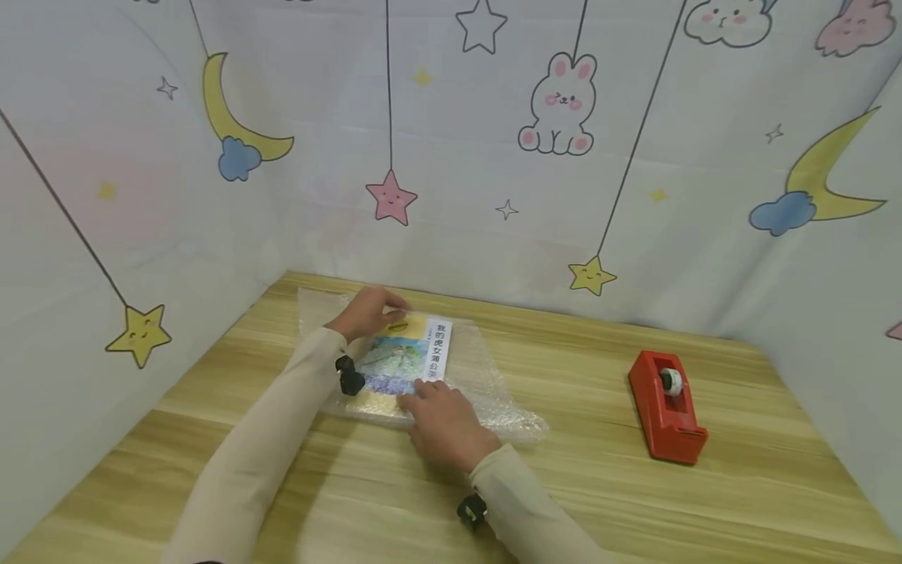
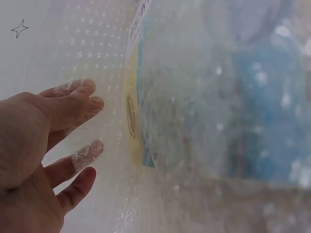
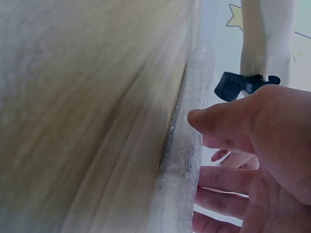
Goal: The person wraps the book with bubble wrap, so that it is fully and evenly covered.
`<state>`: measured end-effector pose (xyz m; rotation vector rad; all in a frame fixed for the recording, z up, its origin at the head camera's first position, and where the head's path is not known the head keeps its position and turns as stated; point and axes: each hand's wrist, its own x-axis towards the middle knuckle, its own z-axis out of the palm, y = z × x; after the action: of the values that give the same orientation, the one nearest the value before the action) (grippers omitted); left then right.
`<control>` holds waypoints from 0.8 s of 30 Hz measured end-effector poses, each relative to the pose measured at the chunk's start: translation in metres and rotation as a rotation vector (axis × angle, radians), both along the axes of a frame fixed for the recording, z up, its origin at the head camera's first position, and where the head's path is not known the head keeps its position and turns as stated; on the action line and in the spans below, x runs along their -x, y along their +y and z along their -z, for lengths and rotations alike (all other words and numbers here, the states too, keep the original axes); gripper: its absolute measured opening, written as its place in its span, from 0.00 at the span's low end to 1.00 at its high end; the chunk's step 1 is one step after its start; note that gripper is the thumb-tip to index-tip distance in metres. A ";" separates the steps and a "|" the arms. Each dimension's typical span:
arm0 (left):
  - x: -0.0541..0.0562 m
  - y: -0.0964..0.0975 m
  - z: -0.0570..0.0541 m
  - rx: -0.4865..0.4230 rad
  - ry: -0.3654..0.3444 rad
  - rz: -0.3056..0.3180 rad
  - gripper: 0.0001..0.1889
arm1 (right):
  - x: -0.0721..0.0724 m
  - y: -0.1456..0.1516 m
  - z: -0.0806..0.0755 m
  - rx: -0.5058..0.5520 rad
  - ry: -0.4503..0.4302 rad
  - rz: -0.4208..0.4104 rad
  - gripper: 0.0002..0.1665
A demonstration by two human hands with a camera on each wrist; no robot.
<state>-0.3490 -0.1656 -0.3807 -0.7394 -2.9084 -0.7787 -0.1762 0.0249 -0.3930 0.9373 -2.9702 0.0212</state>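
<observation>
A book [image 1: 398, 356] with a yellow, blue and purple cover and a white strip of Chinese characters lies inside clear bubble wrap [image 1: 517, 419] on the table. At the far left edge, my left hand [image 1: 368, 312] pinches the bubble wrap between thumb and fingers; the left wrist view shows some of its fingertips through the film. My right hand [image 1: 447, 423] rests its fingertips on the near side of the wrapped book, fingers relaxed. In the right wrist view, the wrap's near edge [image 3: 182, 165] runs just under the fingers of this hand [image 3: 277, 141].
To the right stands a red tape dispenser [image 1: 662, 411] holding a small roll of tape [image 1: 672, 381]. The wood-grain table [image 1: 578, 486] is bordered behind and at both sides by white cloth [image 1: 486, 258] printed with stars, moons and a rabbit.
</observation>
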 end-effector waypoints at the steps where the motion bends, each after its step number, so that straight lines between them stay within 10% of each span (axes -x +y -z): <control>1: -0.001 0.000 -0.001 0.014 -0.001 0.008 0.13 | 0.000 0.000 -0.001 0.000 -0.001 0.001 0.25; 24: -0.014 0.000 0.000 0.172 -0.013 0.073 0.08 | 0.010 0.011 -0.004 0.067 -0.079 -0.044 0.23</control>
<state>-0.3351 -0.1656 -0.3804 -0.8626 -3.0039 -0.5452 -0.1859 0.0355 -0.3893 1.0160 -2.9984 0.1612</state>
